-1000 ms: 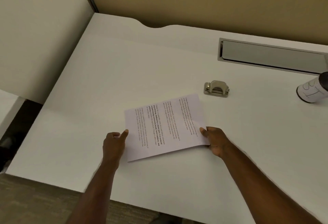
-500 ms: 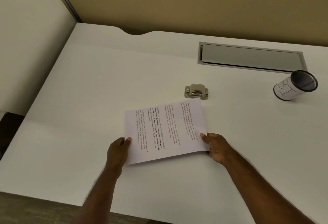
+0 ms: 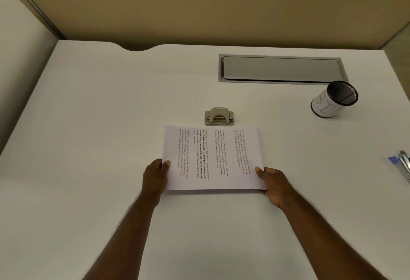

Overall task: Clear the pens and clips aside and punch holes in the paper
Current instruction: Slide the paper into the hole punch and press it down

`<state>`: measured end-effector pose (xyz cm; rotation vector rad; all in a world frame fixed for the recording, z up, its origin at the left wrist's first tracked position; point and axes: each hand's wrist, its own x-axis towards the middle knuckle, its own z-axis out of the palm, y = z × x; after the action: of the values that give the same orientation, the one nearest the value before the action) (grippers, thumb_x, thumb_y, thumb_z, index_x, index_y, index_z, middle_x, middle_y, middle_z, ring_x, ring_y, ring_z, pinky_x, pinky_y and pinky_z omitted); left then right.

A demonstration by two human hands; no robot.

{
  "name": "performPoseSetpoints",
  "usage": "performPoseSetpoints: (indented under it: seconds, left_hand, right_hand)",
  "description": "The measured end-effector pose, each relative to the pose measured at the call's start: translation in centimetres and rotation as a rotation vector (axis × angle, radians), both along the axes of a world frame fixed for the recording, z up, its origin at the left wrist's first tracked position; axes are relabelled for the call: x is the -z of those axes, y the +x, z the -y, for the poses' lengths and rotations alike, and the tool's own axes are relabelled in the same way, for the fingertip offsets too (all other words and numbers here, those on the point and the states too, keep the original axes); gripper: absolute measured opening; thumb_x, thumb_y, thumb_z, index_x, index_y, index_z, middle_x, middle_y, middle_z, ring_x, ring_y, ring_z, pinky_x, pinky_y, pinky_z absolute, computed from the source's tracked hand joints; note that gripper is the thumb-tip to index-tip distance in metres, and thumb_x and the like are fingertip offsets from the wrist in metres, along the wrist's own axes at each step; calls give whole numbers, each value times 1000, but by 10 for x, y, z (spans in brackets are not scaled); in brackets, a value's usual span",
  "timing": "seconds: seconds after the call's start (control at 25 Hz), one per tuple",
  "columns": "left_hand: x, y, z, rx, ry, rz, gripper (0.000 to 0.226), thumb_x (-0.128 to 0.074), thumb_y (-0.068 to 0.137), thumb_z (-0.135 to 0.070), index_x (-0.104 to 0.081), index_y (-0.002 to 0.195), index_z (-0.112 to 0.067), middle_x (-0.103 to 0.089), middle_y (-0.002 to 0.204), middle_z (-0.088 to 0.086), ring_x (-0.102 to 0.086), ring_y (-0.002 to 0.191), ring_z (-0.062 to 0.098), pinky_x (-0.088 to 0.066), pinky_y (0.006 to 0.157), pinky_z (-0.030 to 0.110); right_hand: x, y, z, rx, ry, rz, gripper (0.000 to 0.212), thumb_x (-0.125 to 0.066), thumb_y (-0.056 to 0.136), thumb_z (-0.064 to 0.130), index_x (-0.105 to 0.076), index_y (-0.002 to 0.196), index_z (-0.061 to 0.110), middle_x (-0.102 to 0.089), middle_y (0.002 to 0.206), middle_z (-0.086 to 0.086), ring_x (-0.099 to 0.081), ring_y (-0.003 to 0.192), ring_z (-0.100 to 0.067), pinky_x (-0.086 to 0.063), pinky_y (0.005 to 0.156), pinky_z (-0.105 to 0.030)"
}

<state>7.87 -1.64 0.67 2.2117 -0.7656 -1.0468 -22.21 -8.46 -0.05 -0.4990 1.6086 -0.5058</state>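
Note:
A printed sheet of paper (image 3: 213,157) lies sideways on the white desk (image 3: 88,124), its far edge just short of a small metal hole punch (image 3: 219,116). My left hand (image 3: 155,176) pinches the paper's near left edge, thumb on top. My right hand (image 3: 274,185) pinches the near right corner in the same way. The punch's slot faces the paper. At the right frame edge lie pens or clips (image 3: 402,166), blue and silver, partly cut off.
A pen cup (image 3: 332,101) with a dark mesh inside and a white label stands at the right. A grey cable-tray lid (image 3: 280,70) is set into the desk behind the punch. Partition walls close off the back and left.
Both hands have turned the paper square to the punch and slid it toward it. The view has shifted right, bringing the cup and the pens into sight.

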Motion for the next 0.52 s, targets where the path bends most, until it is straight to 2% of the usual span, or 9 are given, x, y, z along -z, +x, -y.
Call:
performPoseSetpoints:
  seconds: [0.12, 0.28, 0.52]
  left_hand:
    - [3, -3, 12, -1, 16, -2, 33, -47, 96, -23, -46, 65, -11, -53, 69, 1, -45, 62, 17, -34, 53, 29]
    - [6, -3, 22, -3, 30, -12, 30, -46, 96, -23, -50, 71, -8, -55, 72, 2, -47, 64, 17, -36, 53, 29]
    - [8, -2, 31, 8, 56, -27, 31, -47, 96, -22, -47, 69, -8, -52, 69, 4, -42, 61, 18, -32, 53, 31]
  right_hand:
    - [-2, -3, 8, 10, -27, -24, 19, -57, 92, 16, -63, 106, 6, -65, 100, -12, -61, 87, -25, -52, 71, -37]
    - [-4, -1, 15, 4, -41, -54, 15, -56, 92, 17, -62, 102, 8, -64, 102, -13, -59, 93, -29, -50, 83, -44]
    - [-6, 0, 20, -4, -52, -77, 16, -55, 93, 19, -60, 103, 8, -62, 101, -10, -58, 85, -24, -52, 72, -36]
